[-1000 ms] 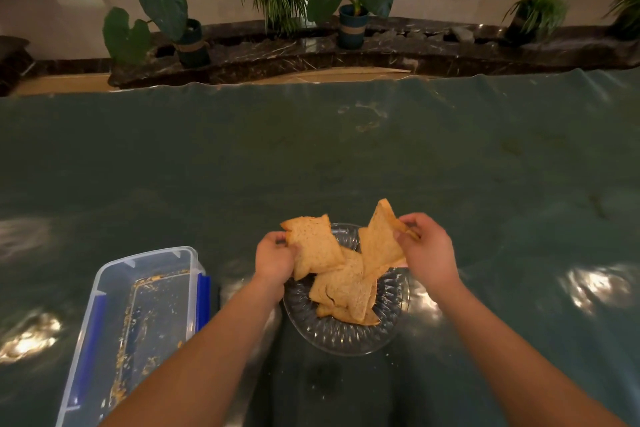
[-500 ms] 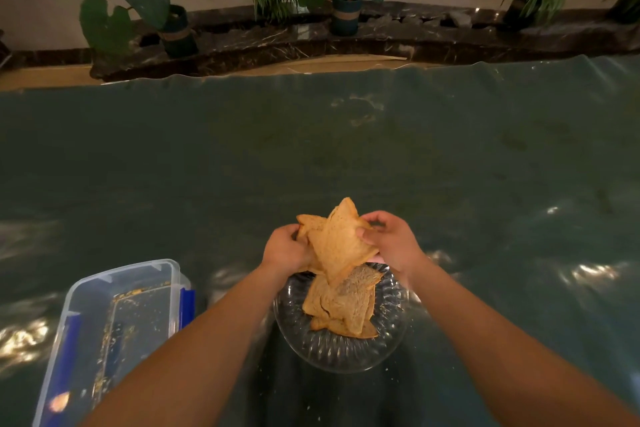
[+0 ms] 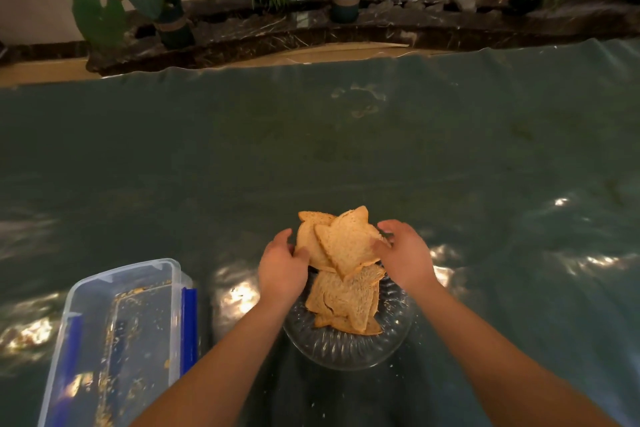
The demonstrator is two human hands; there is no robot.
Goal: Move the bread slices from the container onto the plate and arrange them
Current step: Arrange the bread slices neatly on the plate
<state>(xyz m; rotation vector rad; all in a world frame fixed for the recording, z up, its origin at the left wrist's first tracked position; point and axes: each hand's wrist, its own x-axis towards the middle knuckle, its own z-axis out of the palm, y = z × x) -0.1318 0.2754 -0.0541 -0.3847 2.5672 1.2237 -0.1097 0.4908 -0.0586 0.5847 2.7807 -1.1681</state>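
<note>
- Container (image 3: 117, 340): near-left of the table (image 3: 346, 156), cut off by the lower frame edge; only crumbs lie in it, dim through the clear walls.
- Plate (image 3: 346, 350): clear glass, at the table's near edge, its far rim hidden under bread and hands.
- Lower slices (image 3: 346, 302): an overlapping heap on the plate; their number cannot be told.
- Upper slices (image 3: 341, 243): two, overlapping, over the plate's far rim; whether they rest on the heap or are lifted clear cannot be told.
- Left hand (image 3: 282, 269): palm inward, curled fingers closed on the left edge of the rear upper slice.
- Right hand (image 3: 403, 255): palm down, fingers arched and pinched on the right edge of the front upper slice; fingertips partly hidden.
- Both forearms run out of the bottom edge.
</note>
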